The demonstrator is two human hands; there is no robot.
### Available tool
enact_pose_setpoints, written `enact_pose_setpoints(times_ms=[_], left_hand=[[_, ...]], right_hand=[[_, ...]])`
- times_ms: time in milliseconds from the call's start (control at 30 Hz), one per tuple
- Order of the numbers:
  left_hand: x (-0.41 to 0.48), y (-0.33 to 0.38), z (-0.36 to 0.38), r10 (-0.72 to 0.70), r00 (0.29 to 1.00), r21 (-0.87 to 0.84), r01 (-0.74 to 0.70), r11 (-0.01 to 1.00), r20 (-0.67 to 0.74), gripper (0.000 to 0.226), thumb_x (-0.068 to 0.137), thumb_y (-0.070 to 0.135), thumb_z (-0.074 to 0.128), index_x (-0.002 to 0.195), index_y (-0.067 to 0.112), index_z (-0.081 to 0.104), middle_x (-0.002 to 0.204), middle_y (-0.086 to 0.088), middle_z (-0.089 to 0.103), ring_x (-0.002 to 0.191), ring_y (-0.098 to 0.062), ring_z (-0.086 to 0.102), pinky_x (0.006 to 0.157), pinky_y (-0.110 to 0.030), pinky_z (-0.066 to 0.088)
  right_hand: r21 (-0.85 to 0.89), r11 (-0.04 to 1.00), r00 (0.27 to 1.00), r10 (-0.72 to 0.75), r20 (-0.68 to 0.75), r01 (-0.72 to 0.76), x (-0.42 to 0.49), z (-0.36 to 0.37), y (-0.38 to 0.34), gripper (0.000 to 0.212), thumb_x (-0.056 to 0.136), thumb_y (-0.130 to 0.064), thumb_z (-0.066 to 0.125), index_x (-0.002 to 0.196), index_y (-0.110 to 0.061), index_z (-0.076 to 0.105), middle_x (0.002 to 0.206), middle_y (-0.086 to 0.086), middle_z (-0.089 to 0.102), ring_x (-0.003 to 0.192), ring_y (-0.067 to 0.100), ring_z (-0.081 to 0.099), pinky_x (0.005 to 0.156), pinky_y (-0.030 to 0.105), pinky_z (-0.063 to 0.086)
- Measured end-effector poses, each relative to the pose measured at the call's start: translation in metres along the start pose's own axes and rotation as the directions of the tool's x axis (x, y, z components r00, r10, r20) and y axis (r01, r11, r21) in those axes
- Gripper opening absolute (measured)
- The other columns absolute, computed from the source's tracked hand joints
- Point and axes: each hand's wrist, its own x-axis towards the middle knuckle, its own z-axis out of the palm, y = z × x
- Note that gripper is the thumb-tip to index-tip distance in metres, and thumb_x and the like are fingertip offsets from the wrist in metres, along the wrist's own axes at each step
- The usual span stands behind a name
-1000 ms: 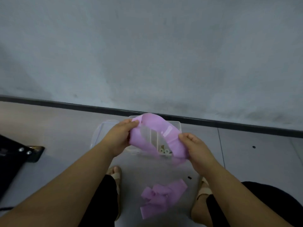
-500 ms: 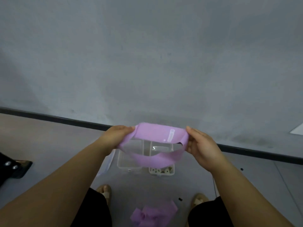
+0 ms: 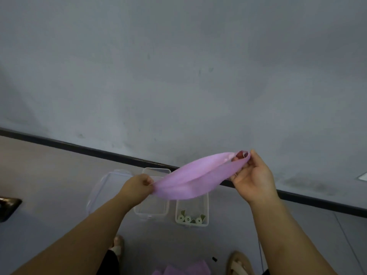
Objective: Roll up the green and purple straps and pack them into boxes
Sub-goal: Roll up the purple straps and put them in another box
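Where the floor (image 3: 49,175) is meeting the bottom edge, a loose heap of purple straps (image 3: 178,271) is lying between two sandalled feet (image 3: 237,263). Above them both forearms are reaching forward. The left hand (image 3: 137,187) is pinching one end of a purple strap (image 3: 190,179) with curled fingers, knuckles toward the camera. The right hand (image 3: 252,177), held higher and farther right with its palm facing the camera, is gripping the other end between fingers and thumb. The strap is hanging in the air between the hands as a flattened loop, slanting upward to the right and pulled nearly taut. Beneath it, on the grey floor, two clear boxes are standing side by side: the left box (image 3: 151,211) is partly hidden by the strap, and the right box (image 3: 206,211) is holding rolled green straps (image 3: 188,218) at its near end. A clear lid (image 3: 99,191) is lying just left of them. A dark object (image 3: 8,207) is poking in at the left edge. Beyond, a black baseboard (image 3: 99,150) is running along a grey wall (image 3: 178,76).
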Motion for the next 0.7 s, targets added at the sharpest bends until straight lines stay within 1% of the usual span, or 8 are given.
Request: enact_pose_setpoints(times_ms=[67,200,267,367,467,533,600,700], left_hand=[[0.007,-0.011,0.002,-0.145,0.989,-0.215,0.144,0.966,0.011,0.009,0.088,0.013,0.061,0.087,0.005,0.063,0.083,-0.012,0.064,0.081,-0.026,0.061,0.079,-0.033,0.050],[0.015,-0.013,0.001,-0.310,0.921,-0.699,0.382,0.604,0.236,0.019,0.089,0.001,0.056,0.107,-0.002,0.059,0.092,-0.019,0.067,0.078,-0.026,0.067,0.069,-0.032,0.057],[0.016,-0.010,-0.004,-0.244,0.902,-0.741,0.431,0.514,0.356,0.025,0.087,-0.001,0.055,0.111,-0.002,0.057,0.093,-0.022,0.069,0.073,-0.026,0.071,0.061,-0.031,0.060],[0.017,-0.003,-0.012,-0.053,0.869,-0.761,0.460,0.458,0.493,0.034,0.073,0.005,0.065,0.106,-0.001,0.061,0.088,-0.021,0.071,0.074,-0.027,0.072,0.068,-0.039,0.060],[0.021,-0.002,-0.016,0.132,0.870,-0.849,0.415,0.327,0.475,0.040,0.044,0.013,0.092,0.077,0.004,0.071,0.068,-0.011,0.069,0.069,-0.025,0.071,0.070,-0.045,0.059],[0.025,0.001,-0.015,0.148,0.885,-0.886,0.404,0.227,0.441,0.032,0.047,0.017,0.091,0.068,0.007,0.069,0.061,-0.007,0.064,0.060,-0.021,0.067,0.063,-0.040,0.059],[0.031,0.006,-0.010,-0.006,0.900,-0.880,0.427,0.209,0.436,0.019,0.076,0.022,0.071,0.077,0.003,0.069,0.068,-0.010,0.065,0.056,-0.020,0.066,0.054,-0.032,0.058],[0.043,0.001,0.004,-0.353,0.869,-0.777,0.476,0.412,0.346,0.030,0.095,0.028,0.049,0.104,0.001,0.059,0.093,-0.016,0.062,0.070,-0.024,0.069,0.058,-0.031,0.057]], right_hand=[[-0.026,1.000,0.999,-0.009,-0.034,0.008,0.010,-0.009,0.004,0.026,0.097,-0.026,0.042,0.083,-0.012,0.058,0.064,-0.002,0.068,0.063,0.010,0.066,0.064,0.025,0.055],[-0.042,0.997,0.990,0.062,-0.126,-0.068,0.030,-0.026,0.017,0.024,0.097,-0.025,0.042,0.090,-0.010,0.059,0.070,0.002,0.072,0.081,0.016,0.065,0.074,0.031,0.050],[-0.033,0.994,0.981,0.094,-0.170,-0.101,0.040,-0.034,0.020,0.021,0.096,-0.023,0.044,0.091,-0.009,0.060,0.077,0.004,0.071,0.081,0.017,0.065,0.073,0.032,0.051],[0.010,0.992,0.971,0.125,-0.201,-0.126,0.055,-0.045,0.019,0.021,0.095,-0.017,0.044,0.080,-0.011,0.059,0.059,0.000,0.068,0.056,0.012,0.067,0.059,0.027,0.057],[0.074,0.982,0.953,0.188,-0.238,-0.176,0.068,-0.053,0.020,0.022,0.094,-0.017,0.045,0.076,-0.015,0.057,0.048,-0.004,0.062,0.043,0.008,0.061,0.051,0.018,0.051],[0.073,0.972,0.946,0.233,-0.225,-0.222,0.075,-0.053,0.027,0.022,0.093,-0.018,0.045,0.073,-0.015,0.055,0.045,-0.004,0.057,0.038,0.008,0.053,0.054,0.020,0.044],[0.055,0.966,0.943,0.260,-0.209,-0.254,0.081,-0.050,0.038,0.023,0.092,-0.017,0.046,0.071,-0.014,0.054,0.045,-0.003,0.054,0.041,0.008,0.052,0.062,0.020,0.044],[0.004,0.961,0.946,0.274,-0.173,-0.278,0.087,-0.039,0.049,0.030,0.095,-0.024,0.042,0.068,-0.014,0.051,0.049,-0.004,0.050,0.041,0.007,0.044,0.057,0.018,0.040]])
